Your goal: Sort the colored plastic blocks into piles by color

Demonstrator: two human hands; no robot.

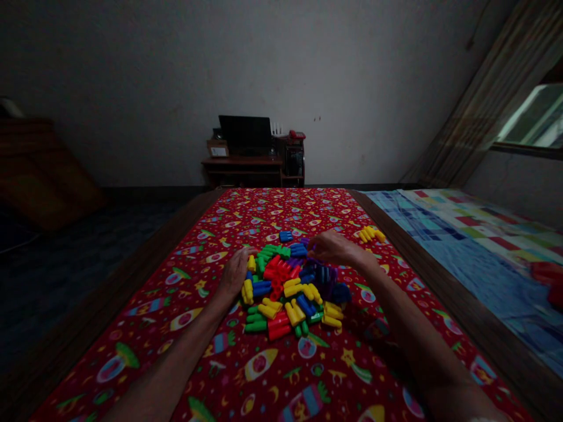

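A pile of plastic toy building blocks [281, 272] in red, yellow, green, blue and purple lies on a red patterned cloth [259, 375]. My left hand [236, 271] rests against the pile's left side, its fingers stretched out beside a yellow block [251, 262] and holding nothing. Over the back right of the pile, my right hand [332, 246] is bent downward, its fingers closed at a purple block [305, 241]. The fingertips are partly hidden. Below that hand are darker purple blocks [326, 274] in shadow.
A blue block [285, 236] lies just behind the pile, and several yellow blocks [372, 234] sit apart at the right. Beyond the cloth stands a desk [241, 164] with a monitor [245, 133]. Right of the table is a bed with a blue checked sheet [422, 246].
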